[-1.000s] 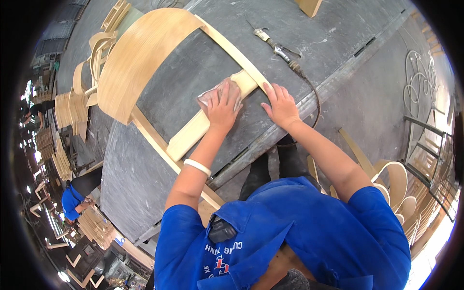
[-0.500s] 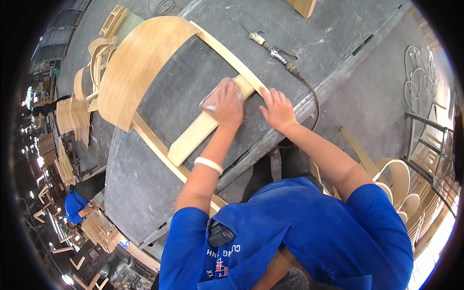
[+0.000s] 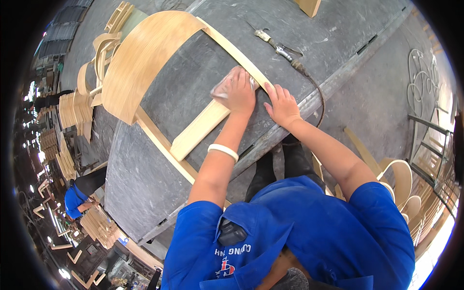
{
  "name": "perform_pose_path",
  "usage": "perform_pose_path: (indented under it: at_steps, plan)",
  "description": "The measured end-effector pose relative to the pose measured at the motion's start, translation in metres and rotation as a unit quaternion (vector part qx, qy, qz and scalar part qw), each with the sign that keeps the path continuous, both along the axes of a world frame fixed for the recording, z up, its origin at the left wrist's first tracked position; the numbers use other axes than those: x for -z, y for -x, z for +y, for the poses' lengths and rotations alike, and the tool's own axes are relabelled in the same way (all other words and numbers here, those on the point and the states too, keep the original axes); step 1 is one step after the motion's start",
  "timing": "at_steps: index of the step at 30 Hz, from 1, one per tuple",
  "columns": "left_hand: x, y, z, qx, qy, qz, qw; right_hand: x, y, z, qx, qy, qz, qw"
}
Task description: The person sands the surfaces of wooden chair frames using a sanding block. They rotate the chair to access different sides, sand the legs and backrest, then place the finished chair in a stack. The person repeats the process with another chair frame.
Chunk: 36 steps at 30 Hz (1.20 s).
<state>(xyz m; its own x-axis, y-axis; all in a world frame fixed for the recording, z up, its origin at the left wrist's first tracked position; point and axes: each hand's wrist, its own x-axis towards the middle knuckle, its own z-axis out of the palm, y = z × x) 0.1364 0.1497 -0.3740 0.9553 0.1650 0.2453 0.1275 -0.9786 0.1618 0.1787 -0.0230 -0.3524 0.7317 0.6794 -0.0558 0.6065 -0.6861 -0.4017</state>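
A pale wooden chair frame (image 3: 241,57) lies on the grey table, with a broad curved backrest (image 3: 130,63) at its far left. A crossbar (image 3: 198,130) runs between its two side rails. My left hand (image 3: 241,92) presses a flat, pinkish, shiny pad (image 3: 222,88) onto the crossbar's right end, beside the right rail. Its fingers are bent over the pad; what the pad is made of is unclear. At the near end of that rail, my right hand (image 3: 284,106) holds on, fingers over the wood and thumb on the inner side.
An air tool (image 3: 280,50) with a hose lies on the table (image 3: 333,53) beyond my right hand. More curved wooden parts (image 3: 99,63) stand at the left, others (image 3: 398,176) at the lower right. Another person (image 3: 76,199) bends over wood pieces at the far left.
My left hand has slid the pad along the crossbar, farther and to the right, up against the right rail. My right hand stays on the rail. The whole view has shifted slightly.
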Motion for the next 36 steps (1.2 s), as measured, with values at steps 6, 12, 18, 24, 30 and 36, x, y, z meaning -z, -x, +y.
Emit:
perform_pose_path:
  at_steps: [6, 12, 18, 24, 30, 36]
  plan:
    - [-0.013, 0.023, 0.012, -0.126, -0.038, 0.135, 0.982, -0.001, 0.0, 0.001, -0.001, 0.021, 0.008, 1.0]
    - [-0.002, -0.003, -0.004, -0.064, 0.042, 0.043, 0.996, -0.001, 0.002, 0.001, -0.003, 0.008, 0.002, 1.0]
    - [-0.001, 0.019, 0.011, -0.114, -0.044, 0.112, 0.986, 0.002, 0.004, 0.0, -0.005, 0.006, 0.013, 1.0]
    - [0.008, 0.006, 0.005, -0.016, -0.016, -0.011, 1.0, 0.002, 0.005, 0.001, -0.004, 0.006, -0.006, 1.0]
    - [-0.007, 0.038, 0.009, -0.087, -0.014, 0.09, 0.992, 0.002, 0.005, 0.002, -0.009, 0.021, 0.012, 1.0]
    - [0.003, 0.018, -0.011, 0.015, 0.039, -0.026, 0.999, 0.006, 0.008, 0.002, -0.007, 0.015, -0.009, 1.0]
